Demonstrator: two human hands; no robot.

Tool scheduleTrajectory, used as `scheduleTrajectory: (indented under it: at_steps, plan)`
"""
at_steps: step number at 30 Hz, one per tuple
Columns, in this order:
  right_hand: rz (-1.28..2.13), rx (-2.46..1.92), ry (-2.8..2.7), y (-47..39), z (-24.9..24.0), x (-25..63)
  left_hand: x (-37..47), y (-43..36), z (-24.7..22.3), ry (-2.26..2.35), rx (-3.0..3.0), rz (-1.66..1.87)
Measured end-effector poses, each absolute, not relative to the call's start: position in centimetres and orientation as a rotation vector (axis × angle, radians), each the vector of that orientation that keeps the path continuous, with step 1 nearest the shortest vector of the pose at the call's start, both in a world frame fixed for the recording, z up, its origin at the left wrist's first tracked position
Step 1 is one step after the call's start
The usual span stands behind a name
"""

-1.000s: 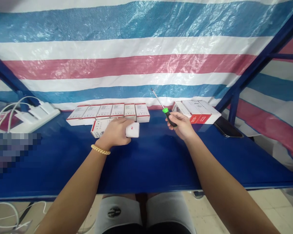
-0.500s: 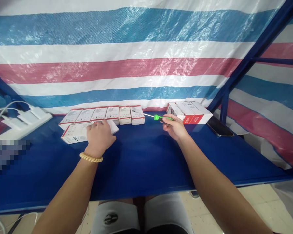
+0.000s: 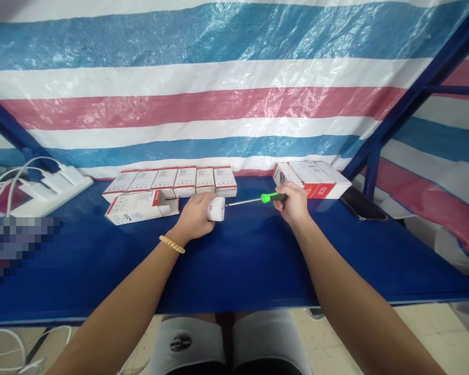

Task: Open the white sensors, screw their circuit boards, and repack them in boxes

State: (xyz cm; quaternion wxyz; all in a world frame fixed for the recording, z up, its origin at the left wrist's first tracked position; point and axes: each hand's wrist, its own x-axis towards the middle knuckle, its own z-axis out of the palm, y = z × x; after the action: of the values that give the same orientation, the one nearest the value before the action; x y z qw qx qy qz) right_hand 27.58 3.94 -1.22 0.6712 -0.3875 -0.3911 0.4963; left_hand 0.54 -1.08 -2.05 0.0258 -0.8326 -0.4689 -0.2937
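Over the table point(image 3: 242, 265), near the open box point(image 3: 133, 207), gripping the device point(image 3: 216, 209) in the left hand point(image 3: 195, 216), fingers wrapped round, and aiming the screwdriver point(image 3: 268, 198), clasped in the right hand point(image 3: 295, 203), at its end.

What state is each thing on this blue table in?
White gadget, held in the left grip
Screwdriver, in the right grip, tip at the gadget's end
Front box, lying down, right end open
Six boxes in a row, shut as far as visible
Phone, lying flat, screen dark
Power strip, three plugs in
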Motion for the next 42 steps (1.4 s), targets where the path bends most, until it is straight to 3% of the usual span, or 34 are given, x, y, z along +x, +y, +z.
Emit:
scheduleTrajectory:
  at_steps: [27,42]
  plan:
    - [0.947,-0.914,-0.872,3.7,-0.9,27.4,0.5,-1.6,-0.8,-1.665,-2.454,-0.687]
    - [0.884,-1.083,-1.188,3.6,-1.2,28.1,-0.8,-1.0,-1.0,-1.626,-2.444,-0.688]
